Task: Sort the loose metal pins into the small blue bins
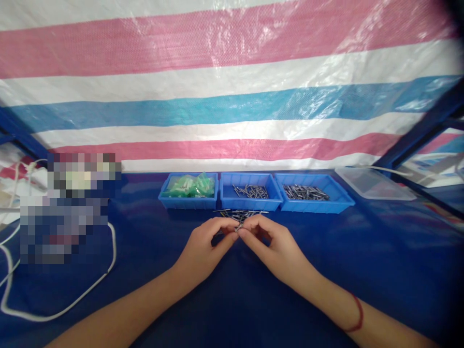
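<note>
My left hand (203, 246) and my right hand (281, 246) meet over the blue table, thumbs and forefingers pinched together fingertip to fingertip. Between the fingertips shows a small silvery metal piece (238, 227), mostly covered, so its exact kind is unclear. Just beyond the fingers lies a loose pile of thin metal pins (250, 213), screw- or rivet-like, partly hidden by both hands. Behind the pile, a middle blue bin (250, 203) and a right blue bin (315, 207) hold similar slim metal pieces.
A left blue bin (189, 203) contains green-and-clear plastic packets (192, 184). At the right back lies a translucent plastic lid or tray (375, 183). A white cable (114, 246) loops across the table's left side, near a blurred-out area. A striped tarp (232, 111) hangs behind.
</note>
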Demonstrator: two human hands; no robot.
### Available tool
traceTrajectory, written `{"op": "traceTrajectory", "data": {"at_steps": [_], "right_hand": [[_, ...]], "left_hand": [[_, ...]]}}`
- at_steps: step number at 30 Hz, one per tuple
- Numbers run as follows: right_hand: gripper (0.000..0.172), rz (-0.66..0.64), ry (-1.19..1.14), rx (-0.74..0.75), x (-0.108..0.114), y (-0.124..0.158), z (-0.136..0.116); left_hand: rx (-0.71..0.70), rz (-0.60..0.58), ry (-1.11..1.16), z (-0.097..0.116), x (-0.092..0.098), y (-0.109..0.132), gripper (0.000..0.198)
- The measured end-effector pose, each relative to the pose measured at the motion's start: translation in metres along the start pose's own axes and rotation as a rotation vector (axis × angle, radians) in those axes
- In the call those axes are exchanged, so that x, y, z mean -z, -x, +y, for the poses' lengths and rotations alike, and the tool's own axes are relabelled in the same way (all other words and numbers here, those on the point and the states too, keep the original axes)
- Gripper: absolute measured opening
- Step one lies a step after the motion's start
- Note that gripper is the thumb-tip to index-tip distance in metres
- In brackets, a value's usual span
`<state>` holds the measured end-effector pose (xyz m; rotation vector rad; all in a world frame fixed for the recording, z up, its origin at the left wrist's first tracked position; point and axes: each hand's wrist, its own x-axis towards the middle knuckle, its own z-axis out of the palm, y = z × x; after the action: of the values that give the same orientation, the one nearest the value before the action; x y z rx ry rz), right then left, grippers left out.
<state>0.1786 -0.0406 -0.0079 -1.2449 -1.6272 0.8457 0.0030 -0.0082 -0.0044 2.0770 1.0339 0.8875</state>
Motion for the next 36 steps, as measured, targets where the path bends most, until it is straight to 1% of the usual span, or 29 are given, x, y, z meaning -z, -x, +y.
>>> {"op": "traceTrajectory", "data": {"at_steps": [2, 4, 6, 9, 11, 14, 17, 20, 25, 29, 36], "right_hand": [[0.012, 0.000, -0.001, -0.007, 0.001, 0.000, -0.001], [0.009, 0.001, 0.011, -0.012, 0.001, -0.001, -0.003], [0.009, 0.000, 0.024, -0.012, 0.002, -0.001, -0.003], [0.013, 0.003, 0.028, -0.013, 0.003, -0.001, -0.002], [0.014, 0.007, 0.026, -0.012, 0.003, -0.001, -0.001], [0.014, -0.001, 0.037, -0.003, 0.004, -0.002, -0.001], [0.014, -0.033, 0.066, 0.008, 0.004, -0.001, -0.004], [0.015, -0.072, 0.106, 0.041, 0.002, 0.001, -0.009], [0.017, -0.100, 0.100, 0.133, -0.001, 0.003, -0.013], [0.015, -0.090, 0.103, 0.139, -0.001, 0.002, -0.013], [0.015, -0.090, 0.100, 0.134, -0.001, 0.002, -0.013]], "left_hand": [[-0.003, 0.035, 0.002, 0.001, 0.000, -0.001, 0.015], [-0.017, 0.045, 0.007, 0.001, 0.001, -0.002, 0.012], [-0.046, 0.027, 0.013, 0.001, 0.001, -0.001, 0.010], [-0.071, -0.009, 0.018, 0.001, 0.000, 0.000, 0.009], [-0.054, -0.005, 0.017, 0.000, 0.000, 0.001, 0.010], [0.007, 0.044, 0.044, -0.001, -0.001, 0.001, 0.017], [0.045, 0.088, 0.133, -0.002, -0.001, 0.001, 0.022], [0.060, 0.103, 0.222, -0.002, -0.001, 0.002, 0.025], [0.101, 0.094, 0.261, -0.003, -0.001, 0.003, 0.018], [0.121, 0.075, 0.273, -0.004, -0.001, 0.003, 0.016], [0.105, 0.043, 0.264, -0.001, -0.001, 0.003, 0.017]]}}
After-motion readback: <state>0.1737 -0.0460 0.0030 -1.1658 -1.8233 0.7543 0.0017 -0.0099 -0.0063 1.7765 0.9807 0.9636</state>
